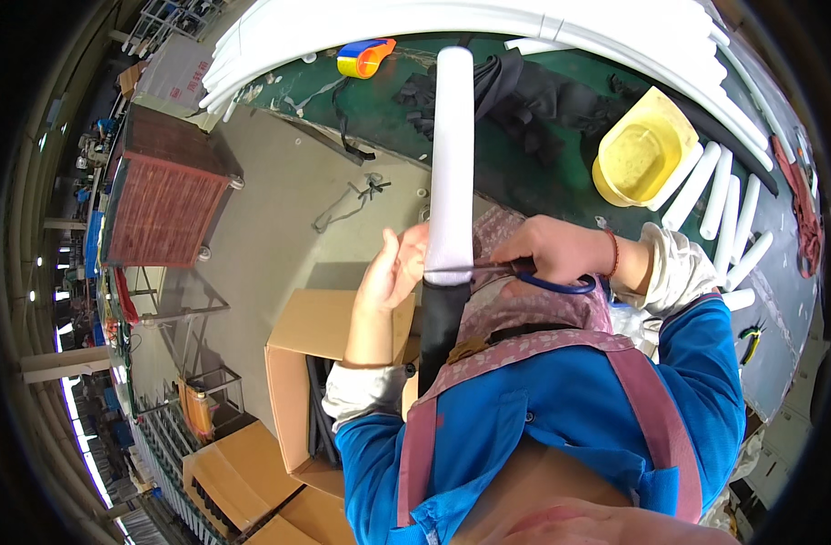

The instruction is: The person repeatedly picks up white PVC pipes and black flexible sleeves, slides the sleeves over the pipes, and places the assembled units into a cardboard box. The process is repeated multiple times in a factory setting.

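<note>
A long white foam tube (453, 154) stretches from the green table toward my body. Its near end meets a black sleeve or tube (442, 318) that runs down beside my apron. My right hand (565, 250) grips scissors (556, 284) with dark blue handles, and their blades lie across the white tube just above the black part. Whether the blades cut into it, I cannot tell. My left hand (393, 272) is at the tube's left side, thumb raised and fingers extended, the fingertips partly hidden by the tube.
Black cloth (547, 95) and a yellow plastic container (647, 150) lie on the green table (388, 118). Several short white tubes (692, 186) are at right, beneath long bundled ones (615, 32). An open carton (293, 400) with black pieces stands below left; a reddish wheeled box (165, 200) is farther off.
</note>
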The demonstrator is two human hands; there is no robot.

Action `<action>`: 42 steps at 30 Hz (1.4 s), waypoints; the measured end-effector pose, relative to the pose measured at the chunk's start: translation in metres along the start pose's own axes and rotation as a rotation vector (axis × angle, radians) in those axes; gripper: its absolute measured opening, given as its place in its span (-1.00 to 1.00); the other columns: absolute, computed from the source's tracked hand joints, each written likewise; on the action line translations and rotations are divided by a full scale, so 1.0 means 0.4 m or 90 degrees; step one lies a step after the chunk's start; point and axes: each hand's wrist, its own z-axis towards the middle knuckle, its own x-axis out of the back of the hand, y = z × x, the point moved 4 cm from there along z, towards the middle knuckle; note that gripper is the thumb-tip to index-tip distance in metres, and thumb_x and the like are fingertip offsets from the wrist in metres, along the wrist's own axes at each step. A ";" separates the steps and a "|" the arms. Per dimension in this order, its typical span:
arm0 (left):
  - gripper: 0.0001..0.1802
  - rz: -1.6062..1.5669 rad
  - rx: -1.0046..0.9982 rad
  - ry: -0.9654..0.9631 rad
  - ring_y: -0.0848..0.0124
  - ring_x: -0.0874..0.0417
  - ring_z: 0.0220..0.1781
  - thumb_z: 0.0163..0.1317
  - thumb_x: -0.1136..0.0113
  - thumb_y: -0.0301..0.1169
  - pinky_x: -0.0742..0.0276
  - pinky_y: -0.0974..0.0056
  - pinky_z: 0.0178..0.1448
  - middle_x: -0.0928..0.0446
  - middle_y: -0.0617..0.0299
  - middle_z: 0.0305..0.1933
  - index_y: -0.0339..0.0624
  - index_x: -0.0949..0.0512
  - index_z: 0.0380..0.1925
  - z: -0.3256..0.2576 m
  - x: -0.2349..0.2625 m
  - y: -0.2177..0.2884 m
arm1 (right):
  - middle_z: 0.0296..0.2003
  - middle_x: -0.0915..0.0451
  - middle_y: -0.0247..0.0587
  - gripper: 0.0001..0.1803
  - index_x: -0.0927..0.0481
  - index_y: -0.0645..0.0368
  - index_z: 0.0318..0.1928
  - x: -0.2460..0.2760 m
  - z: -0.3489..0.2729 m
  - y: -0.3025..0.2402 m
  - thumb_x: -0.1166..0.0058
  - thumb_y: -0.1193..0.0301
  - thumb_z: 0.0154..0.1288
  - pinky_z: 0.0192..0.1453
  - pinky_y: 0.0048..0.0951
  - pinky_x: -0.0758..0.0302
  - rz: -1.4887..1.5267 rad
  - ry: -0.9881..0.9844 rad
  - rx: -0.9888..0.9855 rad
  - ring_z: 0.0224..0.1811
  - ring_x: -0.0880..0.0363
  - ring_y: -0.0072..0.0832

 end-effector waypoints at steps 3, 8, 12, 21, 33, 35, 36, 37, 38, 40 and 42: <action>-0.20 -0.066 -0.028 -0.097 0.09 -0.52 0.09 0.34 0.19 0.12 -0.40 0.07 0.21 -0.47 -0.17 0.01 -0.43 -0.14 0.27 0.044 -0.099 -0.018 | -0.52 -0.50 0.05 -0.73 -0.57 0.31 -0.29 -0.046 -0.026 0.015 -0.27 0.35 0.11 -0.44 -0.27 -0.36 0.041 0.005 0.033 -0.50 -0.48 -0.08; -0.29 -0.204 -0.065 0.023 0.24 -0.57 -0.25 0.25 -0.07 0.01 -0.58 0.16 -0.17 -0.47 -0.02 -0.15 -0.39 -0.23 0.15 0.100 -0.102 -0.104 | -0.54 -0.51 -0.02 -0.68 -0.59 0.30 -0.24 -0.072 -0.114 0.005 -0.29 0.30 0.13 -0.49 -0.36 -0.37 0.061 0.143 0.122 -0.57 -0.46 -0.13; -0.22 -0.073 -0.142 0.060 0.22 -0.59 -0.15 0.17 -0.24 -0.16 -0.61 0.17 -0.18 -0.47 -0.06 -0.07 -0.22 -0.11 0.29 0.084 -0.060 -0.110 | -0.34 -0.63 -0.29 -0.75 -0.61 0.25 -0.19 0.042 -0.392 0.094 -0.25 0.45 0.10 -0.46 -0.53 -0.39 -0.005 0.622 -0.252 -0.52 -0.45 -0.59; -0.26 0.104 -0.074 -0.062 0.41 -0.55 -0.15 0.20 -0.19 -0.06 -0.50 0.33 -0.14 -0.49 0.12 -0.05 -0.16 -0.19 0.29 0.117 -0.103 -0.122 | -0.21 -0.56 0.16 -0.55 -0.41 0.36 -0.04 0.026 -1.205 0.476 -0.19 0.30 0.18 -0.10 -0.13 -0.42 -0.668 0.707 -0.812 -0.22 -0.49 0.07; -0.25 0.224 -0.024 -0.087 0.40 -0.48 0.01 0.13 -0.25 -0.13 -0.45 0.30 0.05 -0.45 0.18 0.05 -0.18 -0.24 0.27 0.076 -0.164 -0.106 | -0.34 -0.56 -0.16 -0.28 -0.31 0.37 0.23 0.136 -0.553 0.087 -0.19 0.14 0.21 -0.17 -0.51 -0.45 -0.136 0.541 -0.533 -0.31 -0.47 -0.52; -0.38 0.265 -0.004 -0.089 0.43 -0.40 0.15 0.19 -0.23 -0.26 -0.32 0.33 0.22 -0.43 0.22 0.10 -0.22 -0.30 0.21 0.074 -0.193 -0.142 | -0.21 -0.56 -0.17 -0.17 -0.20 0.31 0.29 0.019 -0.347 0.040 -0.16 0.03 0.19 -0.01 -0.46 -0.44 0.180 0.574 -0.186 -0.16 -0.50 -0.49; -0.37 0.389 0.018 -0.138 0.43 -0.37 0.18 0.18 -0.23 -0.28 -0.29 0.30 0.25 -0.40 0.20 0.14 -0.23 -0.28 0.23 0.074 -0.207 -0.143 | -0.18 -0.55 -0.15 -0.17 -0.18 0.29 0.29 -0.023 -0.246 -0.004 -0.15 0.02 0.18 0.02 -0.45 -0.44 0.337 0.550 -0.095 -0.13 -0.52 -0.47; -0.35 0.398 0.034 -0.154 0.41 -0.36 0.21 0.20 -0.21 -0.25 -0.29 0.29 0.26 -0.38 0.17 0.17 -0.23 -0.26 0.25 0.070 -0.219 -0.142 | -0.18 -0.55 -0.13 -0.19 -0.20 0.27 0.26 -0.043 -0.193 -0.021 -0.15 0.02 0.17 0.02 -0.43 -0.45 0.432 0.555 -0.115 -0.13 -0.53 -0.43; -0.34 0.407 0.048 -0.168 0.39 -0.34 0.24 0.22 -0.19 -0.22 -0.28 0.27 0.27 -0.37 0.15 0.21 -0.24 -0.24 0.27 0.065 -0.227 -0.141 | -0.18 -0.55 -0.12 -0.22 -0.22 0.25 0.23 -0.053 -0.160 -0.022 -0.15 0.02 0.16 0.01 -0.41 -0.46 0.526 0.556 -0.134 -0.14 -0.54 -0.40; -0.30 0.502 0.022 -0.161 0.37 -0.35 0.25 0.23 -0.19 -0.14 -0.28 0.25 0.29 -0.34 0.12 0.26 -0.19 -0.23 0.29 0.048 -0.210 -0.105 | -0.31 -0.53 -0.11 -0.35 -0.27 0.25 0.17 0.002 -0.205 0.032 -0.15 0.16 0.17 -0.14 -0.42 -0.46 0.535 0.685 -0.052 -0.28 -0.52 -0.39; -0.27 0.209 0.037 -0.147 0.23 -0.36 0.29 0.25 -0.12 -0.05 -0.27 0.14 0.31 -0.35 -0.01 0.26 -0.31 -0.22 0.28 0.027 -0.127 -0.101 | -0.29 -0.52 -0.22 -0.52 -0.39 0.21 0.10 0.123 -0.395 0.138 -0.10 0.23 0.24 -0.17 -0.45 -0.45 0.303 0.889 -0.088 -0.27 -0.50 -0.49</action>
